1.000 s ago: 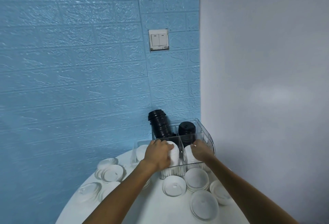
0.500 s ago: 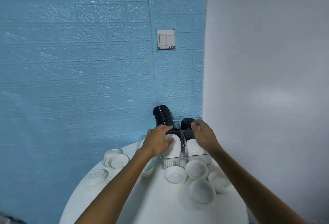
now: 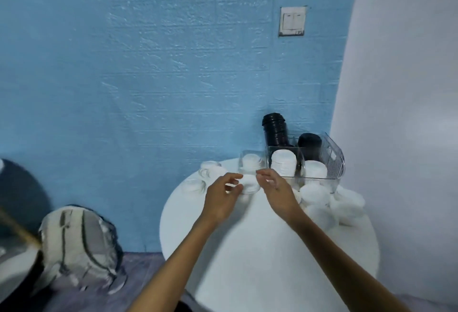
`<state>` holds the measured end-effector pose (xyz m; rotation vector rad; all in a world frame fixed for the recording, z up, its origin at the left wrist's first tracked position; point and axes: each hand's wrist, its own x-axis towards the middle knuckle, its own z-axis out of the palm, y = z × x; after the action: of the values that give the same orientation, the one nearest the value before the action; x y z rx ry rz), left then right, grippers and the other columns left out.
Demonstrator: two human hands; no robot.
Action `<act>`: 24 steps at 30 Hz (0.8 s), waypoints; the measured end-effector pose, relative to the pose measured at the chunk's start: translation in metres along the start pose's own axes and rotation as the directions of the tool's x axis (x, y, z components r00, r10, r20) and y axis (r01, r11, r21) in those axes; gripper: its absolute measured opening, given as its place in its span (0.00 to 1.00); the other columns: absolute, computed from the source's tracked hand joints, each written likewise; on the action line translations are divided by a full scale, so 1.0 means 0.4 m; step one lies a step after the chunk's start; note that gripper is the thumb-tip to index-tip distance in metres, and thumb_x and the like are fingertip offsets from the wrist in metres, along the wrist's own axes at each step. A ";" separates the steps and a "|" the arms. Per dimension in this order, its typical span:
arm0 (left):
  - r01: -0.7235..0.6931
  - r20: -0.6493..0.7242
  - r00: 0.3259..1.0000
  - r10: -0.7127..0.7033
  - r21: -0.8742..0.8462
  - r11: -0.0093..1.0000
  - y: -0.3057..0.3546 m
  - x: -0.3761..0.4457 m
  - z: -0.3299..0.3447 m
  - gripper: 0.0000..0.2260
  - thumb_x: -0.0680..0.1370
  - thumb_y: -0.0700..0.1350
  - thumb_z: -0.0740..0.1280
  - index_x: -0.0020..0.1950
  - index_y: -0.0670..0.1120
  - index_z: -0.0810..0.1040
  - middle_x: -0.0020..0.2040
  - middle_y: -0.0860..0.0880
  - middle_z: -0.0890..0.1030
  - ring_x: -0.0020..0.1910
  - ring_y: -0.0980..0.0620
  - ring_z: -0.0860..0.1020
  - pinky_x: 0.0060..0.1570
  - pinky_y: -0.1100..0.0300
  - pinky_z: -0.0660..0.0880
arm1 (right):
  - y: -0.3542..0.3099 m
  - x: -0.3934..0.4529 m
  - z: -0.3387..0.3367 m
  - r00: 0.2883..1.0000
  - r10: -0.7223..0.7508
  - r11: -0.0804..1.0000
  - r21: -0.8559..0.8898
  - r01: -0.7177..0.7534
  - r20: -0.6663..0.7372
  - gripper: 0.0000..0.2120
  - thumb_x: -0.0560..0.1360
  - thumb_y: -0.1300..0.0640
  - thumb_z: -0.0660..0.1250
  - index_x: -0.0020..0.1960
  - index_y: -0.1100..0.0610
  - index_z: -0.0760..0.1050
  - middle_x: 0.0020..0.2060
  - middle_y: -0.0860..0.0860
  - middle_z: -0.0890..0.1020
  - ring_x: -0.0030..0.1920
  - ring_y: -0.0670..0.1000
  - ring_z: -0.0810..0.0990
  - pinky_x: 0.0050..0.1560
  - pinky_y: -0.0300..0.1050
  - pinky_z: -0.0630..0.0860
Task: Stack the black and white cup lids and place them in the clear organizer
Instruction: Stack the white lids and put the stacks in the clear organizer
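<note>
The clear organizer (image 3: 333, 160) stands at the back right of the round white table (image 3: 260, 249). Two black lid stacks (image 3: 275, 130) (image 3: 309, 144) fill its rear; two white lid stacks (image 3: 283, 164) (image 3: 316, 171) sit in its front. A small pile of white lids (image 3: 250, 184) lies on the table left of the organizer. My left hand (image 3: 223, 196) and my right hand (image 3: 277, 190) flank that pile with fingers apart. Their fingertips are at its edges, but blur hides any contact. Loose white lids lie at the left (image 3: 210, 167) and at the right (image 3: 347, 202).
A smaller clear holder (image 3: 250, 161) with white lids stands just left of the organizer. The blue wall with a switch (image 3: 292, 21) is behind, and a white wall is close on the right. A grey backpack (image 3: 79, 244) lies on the floor at the left.
Both hands have come out of the organizer and moved left and toward me, to the white lid pile on the table. The view has swung left, showing the floor and backpack.
</note>
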<state>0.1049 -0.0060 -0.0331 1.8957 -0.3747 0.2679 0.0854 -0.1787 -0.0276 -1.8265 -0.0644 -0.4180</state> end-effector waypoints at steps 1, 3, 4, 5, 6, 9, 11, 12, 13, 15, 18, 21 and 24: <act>0.030 -0.017 0.999 -0.030 -0.027 0.999 -0.016 -0.021 0.001 0.09 0.80 0.40 0.70 0.58 0.50 0.83 0.51 0.55 0.83 0.49 0.58 0.80 0.46 0.75 0.72 | 0.017 -0.019 0.015 1.000 0.005 1.000 0.019 -0.006 0.014 0.06 0.82 0.57 0.66 0.57 0.54 0.78 0.51 0.44 0.82 0.51 0.42 0.80 0.50 0.27 0.72; 0.082 -0.037 0.996 -0.084 -0.048 0.996 -0.051 -0.068 0.001 0.09 0.80 0.41 0.70 0.58 0.51 0.83 0.53 0.54 0.84 0.49 0.58 0.81 0.47 0.74 0.72 | 0.049 -0.057 0.042 0.999 0.032 0.998 0.054 -0.034 0.042 0.06 0.81 0.54 0.68 0.57 0.51 0.79 0.51 0.42 0.82 0.50 0.38 0.80 0.54 0.34 0.74; 0.101 -0.042 0.994 -0.103 -0.050 0.994 -0.067 -0.089 0.001 0.09 0.80 0.42 0.70 0.58 0.52 0.82 0.53 0.54 0.84 0.49 0.58 0.81 0.48 0.73 0.73 | 0.064 -0.074 0.054 0.998 0.041 0.997 0.064 -0.045 0.054 0.06 0.79 0.52 0.68 0.56 0.50 0.79 0.51 0.41 0.82 0.50 0.37 0.80 0.56 0.38 0.75; 0.124 -0.042 0.991 -0.126 -0.054 0.991 -0.083 -0.106 0.002 0.09 0.80 0.42 0.70 0.57 0.53 0.82 0.52 0.53 0.85 0.49 0.56 0.82 0.48 0.71 0.74 | 0.078 -0.091 0.064 0.996 0.058 0.995 0.080 -0.063 0.064 0.08 0.77 0.49 0.68 0.55 0.48 0.79 0.50 0.41 0.82 0.51 0.39 0.80 0.57 0.41 0.75; 0.145 -0.041 0.988 -0.148 -0.062 0.988 -0.099 -0.121 0.004 0.08 0.80 0.42 0.70 0.57 0.54 0.82 0.51 0.53 0.85 0.50 0.54 0.83 0.49 0.70 0.74 | 0.089 -0.107 0.073 0.995 0.076 0.992 0.100 -0.082 0.068 0.07 0.76 0.48 0.68 0.54 0.46 0.78 0.50 0.42 0.82 0.52 0.44 0.81 0.57 0.43 0.75; 0.175 -0.065 0.982 -0.180 -0.071 0.982 -0.127 -0.159 0.008 0.07 0.81 0.42 0.69 0.56 0.53 0.83 0.48 0.54 0.85 0.49 0.51 0.84 0.47 0.70 0.74 | 0.124 -0.147 0.089 0.995 0.081 0.988 0.124 -0.087 0.054 0.04 0.77 0.53 0.69 0.51 0.45 0.79 0.47 0.44 0.83 0.49 0.51 0.81 0.54 0.45 0.75; 0.176 -0.089 0.979 -0.182 -0.066 0.982 -0.136 -0.166 0.007 0.06 0.80 0.43 0.70 0.56 0.52 0.83 0.46 0.58 0.84 0.47 0.53 0.84 0.45 0.72 0.74 | 0.136 -0.152 0.092 0.996 0.077 0.989 0.119 -0.082 0.043 0.06 0.79 0.56 0.69 0.51 0.45 0.79 0.45 0.44 0.83 0.46 0.52 0.81 0.54 0.45 0.75; 0.175 -0.099 0.978 -0.181 -0.069 0.982 -0.139 -0.168 0.003 0.06 0.80 0.43 0.70 0.55 0.52 0.83 0.46 0.59 0.84 0.47 0.53 0.84 0.44 0.72 0.74 | 0.138 -0.149 0.094 0.995 0.084 0.989 0.122 -0.090 0.047 0.07 0.79 0.58 0.69 0.50 0.46 0.79 0.44 0.44 0.83 0.45 0.53 0.81 0.54 0.46 0.75; 0.172 -0.111 0.977 -0.180 -0.077 0.982 -0.140 -0.169 0.002 0.06 0.80 0.43 0.70 0.55 0.52 0.83 0.45 0.59 0.84 0.47 0.53 0.84 0.44 0.72 0.74 | 0.138 -0.148 0.096 0.995 0.091 0.987 0.128 -0.097 0.049 0.08 0.79 0.59 0.69 0.50 0.46 0.79 0.43 0.44 0.83 0.45 0.53 0.81 0.54 0.48 0.75; 0.169 -0.149 0.972 -0.181 -0.090 0.981 -0.144 -0.166 0.000 0.06 0.80 0.42 0.70 0.54 0.51 0.83 0.43 0.61 0.84 0.46 0.53 0.84 0.44 0.71 0.74 | 0.144 -0.142 0.103 0.995 0.088 0.987 0.132 -0.093 0.041 0.06 0.76 0.58 0.70 0.49 0.47 0.80 0.43 0.44 0.84 0.45 0.52 0.80 0.56 0.52 0.76; 0.180 -0.184 0.963 -0.196 -0.100 0.978 -0.151 -0.155 0.003 0.08 0.78 0.39 0.72 0.53 0.50 0.83 0.42 0.58 0.84 0.43 0.55 0.83 0.44 0.69 0.73 | 0.168 -0.132 0.113 0.997 0.067 0.994 0.083 -0.070 0.030 0.08 0.79 0.59 0.69 0.48 0.46 0.79 0.43 0.46 0.84 0.45 0.52 0.82 0.57 0.52 0.77; 0.198 -0.254 0.945 -0.204 -0.050 0.979 -0.162 -0.116 0.003 0.13 0.75 0.40 0.75 0.58 0.50 0.80 0.53 0.52 0.82 0.48 0.55 0.79 0.43 0.73 0.70 | 0.165 -0.114 0.115 0.995 0.092 0.992 0.084 -0.095 0.035 0.06 0.81 0.58 0.67 0.49 0.48 0.78 0.45 0.50 0.83 0.42 0.52 0.83 0.48 0.42 0.76; 0.224 -0.319 0.928 -0.191 0.068 0.972 -0.190 -0.053 0.000 0.24 0.71 0.45 0.80 0.65 0.50 0.77 0.62 0.48 0.77 0.58 0.50 0.76 0.54 0.67 0.65 | 0.159 -0.091 0.121 0.988 0.146 0.973 0.172 -0.152 0.048 0.05 0.81 0.60 0.67 0.49 0.53 0.78 0.47 0.52 0.81 0.38 0.49 0.80 0.41 0.37 0.72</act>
<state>0.1144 0.0209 -0.1066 1.9371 0.0545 0.4426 0.0796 -0.1460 -0.1091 -1.6526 0.0113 -0.2656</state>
